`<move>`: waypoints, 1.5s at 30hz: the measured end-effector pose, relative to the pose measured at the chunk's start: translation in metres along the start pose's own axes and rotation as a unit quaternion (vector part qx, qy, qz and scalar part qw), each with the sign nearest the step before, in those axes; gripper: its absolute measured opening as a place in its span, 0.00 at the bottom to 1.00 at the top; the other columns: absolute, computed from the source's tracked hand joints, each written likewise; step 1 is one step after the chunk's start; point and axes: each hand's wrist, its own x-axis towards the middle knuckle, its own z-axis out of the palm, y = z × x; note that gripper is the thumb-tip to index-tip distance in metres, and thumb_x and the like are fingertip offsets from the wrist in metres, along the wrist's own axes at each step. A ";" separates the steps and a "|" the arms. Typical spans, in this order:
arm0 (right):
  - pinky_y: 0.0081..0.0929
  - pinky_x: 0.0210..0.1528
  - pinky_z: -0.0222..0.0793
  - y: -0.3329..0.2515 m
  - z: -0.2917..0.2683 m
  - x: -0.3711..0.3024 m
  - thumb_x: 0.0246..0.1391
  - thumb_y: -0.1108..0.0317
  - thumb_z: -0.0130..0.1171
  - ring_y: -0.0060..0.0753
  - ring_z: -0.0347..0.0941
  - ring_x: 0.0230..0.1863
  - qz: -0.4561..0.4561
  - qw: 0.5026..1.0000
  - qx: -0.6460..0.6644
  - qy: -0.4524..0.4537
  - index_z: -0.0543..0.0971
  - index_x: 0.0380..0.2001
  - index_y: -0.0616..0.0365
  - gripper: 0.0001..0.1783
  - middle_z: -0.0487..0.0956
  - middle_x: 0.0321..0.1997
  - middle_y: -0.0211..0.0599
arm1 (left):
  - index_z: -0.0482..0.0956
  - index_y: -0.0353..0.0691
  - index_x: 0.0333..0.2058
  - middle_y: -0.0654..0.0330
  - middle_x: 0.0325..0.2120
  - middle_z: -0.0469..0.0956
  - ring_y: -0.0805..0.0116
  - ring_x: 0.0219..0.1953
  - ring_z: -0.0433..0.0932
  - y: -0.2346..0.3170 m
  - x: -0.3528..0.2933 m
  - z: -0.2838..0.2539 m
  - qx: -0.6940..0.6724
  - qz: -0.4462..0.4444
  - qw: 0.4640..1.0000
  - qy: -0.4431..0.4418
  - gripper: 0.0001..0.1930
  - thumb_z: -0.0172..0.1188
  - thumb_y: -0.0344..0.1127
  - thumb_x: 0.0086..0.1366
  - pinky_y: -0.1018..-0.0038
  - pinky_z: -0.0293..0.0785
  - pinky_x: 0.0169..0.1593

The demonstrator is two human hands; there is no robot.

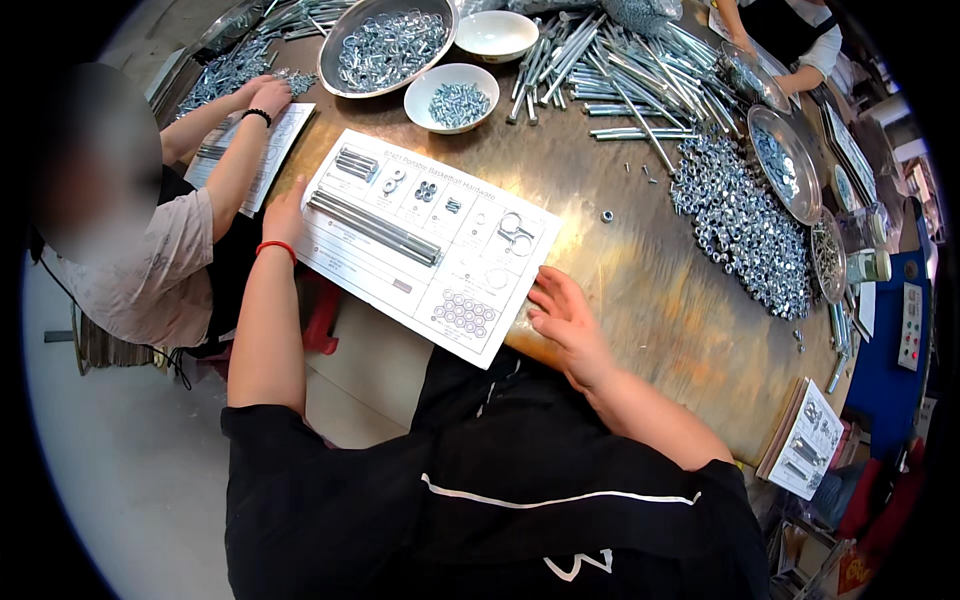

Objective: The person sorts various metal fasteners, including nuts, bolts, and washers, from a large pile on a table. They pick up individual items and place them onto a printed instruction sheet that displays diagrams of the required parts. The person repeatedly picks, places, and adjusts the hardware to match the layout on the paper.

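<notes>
A white hardware card with boxed sections lies tilted in front of me, its near edge overhanging the table. Long silvery rods show across its middle, with small fasteners and rings in the boxes around them; I cannot tell which are printed and which are real. My left hand, with a red band at the wrist, grips the card's left edge; its thumb and fingers are partly hidden. By the card's right edge my right hand is open, fingers apart and holding nothing.
Beyond the card stand a white bowl of small screws, a metal bowl of fasteners and a white bowl. Long bolts and a heap of nuts cover the right. Co-workers' hands work at left and far right.
</notes>
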 end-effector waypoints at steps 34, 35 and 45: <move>0.26 0.53 0.65 -0.022 -0.248 -0.190 0.58 0.73 0.54 0.29 0.70 0.52 -0.102 0.858 -0.111 0.491 0.71 0.55 0.64 0.21 0.74 0.55 0.41 | 0.75 0.32 0.50 0.52 0.44 0.78 0.60 0.45 0.78 0.113 -0.287 0.161 -0.195 0.293 0.904 -0.244 0.20 0.63 0.29 0.59 0.73 0.74 0.50; 0.25 0.52 0.65 -0.023 -0.250 -0.188 0.57 0.73 0.54 0.27 0.70 0.50 -0.100 0.854 -0.124 0.494 0.72 0.54 0.64 0.20 0.75 0.54 0.40 | 0.76 0.32 0.48 0.52 0.43 0.78 0.61 0.43 0.78 0.114 -0.293 0.155 -0.183 0.316 0.900 -0.237 0.18 0.64 0.28 0.58 0.73 0.74 0.48; 0.20 0.48 0.66 -0.031 -0.244 -0.162 0.59 0.76 0.53 0.21 0.71 0.43 -0.140 0.853 -0.177 0.471 0.75 0.50 0.65 0.15 0.76 0.42 0.33 | 0.76 0.39 0.21 0.59 0.21 0.76 0.60 0.22 0.73 0.093 -0.285 0.155 -0.163 0.510 0.826 -0.176 0.06 0.66 0.28 0.49 0.70 0.70 0.28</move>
